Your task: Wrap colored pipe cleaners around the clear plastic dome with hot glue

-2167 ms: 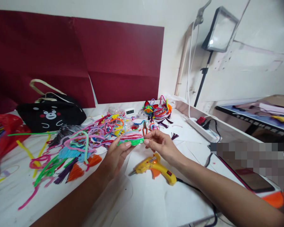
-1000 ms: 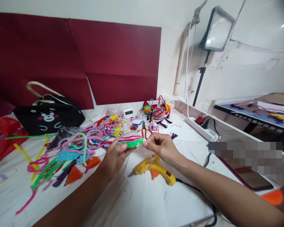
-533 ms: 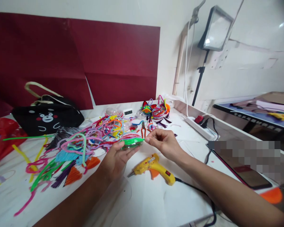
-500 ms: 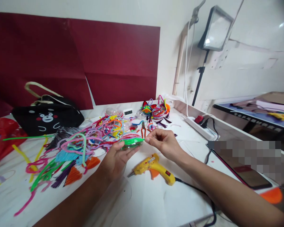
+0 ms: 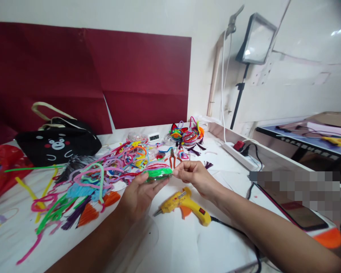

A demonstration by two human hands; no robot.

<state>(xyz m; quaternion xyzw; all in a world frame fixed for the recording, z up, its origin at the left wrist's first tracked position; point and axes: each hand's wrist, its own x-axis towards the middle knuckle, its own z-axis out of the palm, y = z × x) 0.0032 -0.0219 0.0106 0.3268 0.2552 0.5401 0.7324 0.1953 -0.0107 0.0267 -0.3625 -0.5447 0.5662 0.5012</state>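
My left hand (image 5: pixel 139 193) holds a clear rounded plastic piece (image 5: pixel 156 177) from below, thumb on its near left side. Bands of pink, red and white fuzzy strands run along its top. A bright green pipe cleaner (image 5: pixel 160 173) lies along its side. My right hand (image 5: pixel 197 178) is closed in a pinch at the right end of this green pipe cleaner; the tip between the fingers is hidden. Below the hands, a yellow hot glue gun (image 5: pixel 184 204) lies on its side, nozzle to the left. Pliers (image 5: pixel 172 157) with orange handles lie just behind the held piece.
Tangled pipe cleaners (image 5: pixel 102 174) and tassels (image 5: pixel 83 214) spread over the left of the table. Behind are a black bag (image 5: pixel 58 146), a small digital clock (image 5: pixel 154 137) and decorated pieces (image 5: pixel 189 134). A power strip (image 5: pixel 240 154) and phone (image 5: pixel 295 208) are at right.
The view has tilted a little, so everything sits slightly lower. My right hand has dropped slightly, uncovering a dark tassel behind it. Both hands keep their hold.
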